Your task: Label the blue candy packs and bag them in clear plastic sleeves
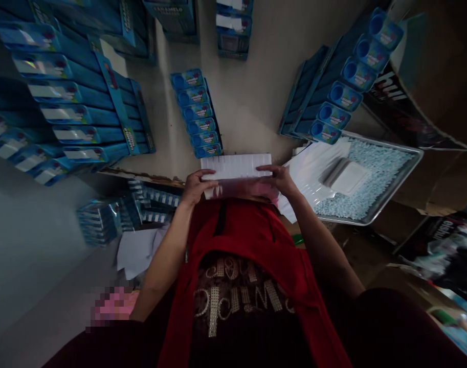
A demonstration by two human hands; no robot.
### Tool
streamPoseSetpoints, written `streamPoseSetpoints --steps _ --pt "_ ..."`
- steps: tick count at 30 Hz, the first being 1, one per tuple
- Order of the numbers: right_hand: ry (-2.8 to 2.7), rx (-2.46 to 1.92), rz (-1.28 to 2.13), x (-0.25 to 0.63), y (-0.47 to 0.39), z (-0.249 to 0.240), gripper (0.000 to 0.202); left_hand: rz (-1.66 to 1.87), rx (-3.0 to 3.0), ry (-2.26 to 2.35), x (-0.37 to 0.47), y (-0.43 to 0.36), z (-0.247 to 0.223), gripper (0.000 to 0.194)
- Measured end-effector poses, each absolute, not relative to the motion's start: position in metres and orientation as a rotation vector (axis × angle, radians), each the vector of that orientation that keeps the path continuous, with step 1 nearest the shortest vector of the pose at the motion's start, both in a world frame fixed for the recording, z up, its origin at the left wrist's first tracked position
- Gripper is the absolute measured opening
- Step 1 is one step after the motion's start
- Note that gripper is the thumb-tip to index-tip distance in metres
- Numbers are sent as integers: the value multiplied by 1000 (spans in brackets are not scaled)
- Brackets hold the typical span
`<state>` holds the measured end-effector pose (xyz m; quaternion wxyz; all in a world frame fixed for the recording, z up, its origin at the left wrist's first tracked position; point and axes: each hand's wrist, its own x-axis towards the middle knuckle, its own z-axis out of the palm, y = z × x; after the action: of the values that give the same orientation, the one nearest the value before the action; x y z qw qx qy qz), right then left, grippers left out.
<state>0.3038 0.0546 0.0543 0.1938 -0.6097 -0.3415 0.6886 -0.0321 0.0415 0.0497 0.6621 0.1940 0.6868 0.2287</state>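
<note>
A white, ribbed, flat tray-like piece [237, 166] is held level at the table's front edge, above a red apron. My left hand [197, 186] grips its left end, thumb below and fingers on top. At the right end my right hand [278, 179] pinches it in the same way. Beneath it shows a pinkish translucent part, too blurred to make out. Just beyond the piece, a row of small blue boxes [200, 111] lies on the table.
Stacked blue boxes [83, 107] stand at the left, and more [333, 92] at the right. A metal tray [375, 217] at the right holds pale blue pellets, a white scoop-like container [348, 176] and white sheets [313, 163]. Papers [135, 250] lie lower left.
</note>
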Motion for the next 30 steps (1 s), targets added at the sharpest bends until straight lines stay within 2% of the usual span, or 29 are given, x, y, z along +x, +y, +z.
streamPoseSetpoints --steps 3,7,10,14,16,19,20,23,25,26,28,30 --pt "-941 -1701 1843 305 52 64 61 562 363 1606 -33 36 67 58" --pt "-1325 -1871 1423 299 53 78 36 594 582 1612 -35 34 88 57" --pt "-1600 -1882 1186 296 61 90 26 604 747 1699 -30 35 97 54" --pt "-1951 -1796 952 297 75 111 21 566 863 1929 -22 37 112 25" --pt "-2073 -1674 1031 299 81 125 22 494 1077 2045 -26 39 127 10" --pt "-2103 -1469 1319 299 89 144 24 364 1506 2049 -36 49 158 6" --pt "-2065 -1421 1402 298 92 149 25 315 1642 1954 -37 55 168 8" --pt "-1907 -1355 1584 299 102 153 25 124 1855 1551 -23 76 187 37" --pt "-1896 -1360 1656 302 110 152 26 -42 1846 1437 -4 91 189 30" --pt "-1949 -1388 1642 304 114 152 26 -126 1826 1437 5 98 188 22" --pt "-2157 -1463 1480 304 123 155 30 -273 1792 1472 19 111 184 20" --pt "-2392 -1484 1238 296 132 163 53 -364 1773 1494 24 122 179 21"
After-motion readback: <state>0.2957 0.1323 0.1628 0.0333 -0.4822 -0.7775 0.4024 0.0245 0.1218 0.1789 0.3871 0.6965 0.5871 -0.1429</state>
